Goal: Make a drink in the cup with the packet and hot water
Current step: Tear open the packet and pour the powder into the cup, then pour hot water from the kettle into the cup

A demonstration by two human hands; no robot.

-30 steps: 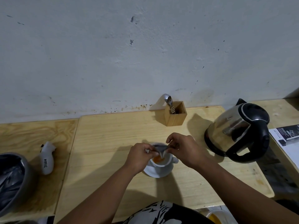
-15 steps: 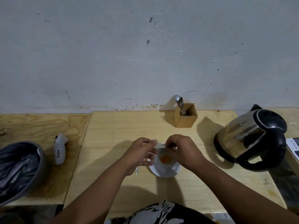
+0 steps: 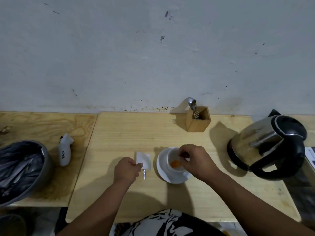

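A white cup [image 3: 171,155] stands on a white saucer [image 3: 162,172] in the middle of the wooden table, with orange powder [image 3: 175,164] at its bottom. My right hand [image 3: 197,161] lies over the cup's right side, fingers pinched at its rim. The white packet [image 3: 144,159] lies flat on the table just left of the saucer, and my left hand [image 3: 127,171] pinches its near corner. A small silvery torn strip [image 3: 144,174] sits beside that hand. The steel and black kettle [image 3: 271,143] stands at the right.
A wooden holder [image 3: 198,120] with a spoon and fork stands by the wall. On the left table sit a lined metal bin [image 3: 22,167] and a small white device [image 3: 64,150]. Papers [image 3: 311,155] lie at the far right edge.
Both hands held the packet over the cup; now my left hand has carried it left and down onto the table. My right hand stayed at the cup.
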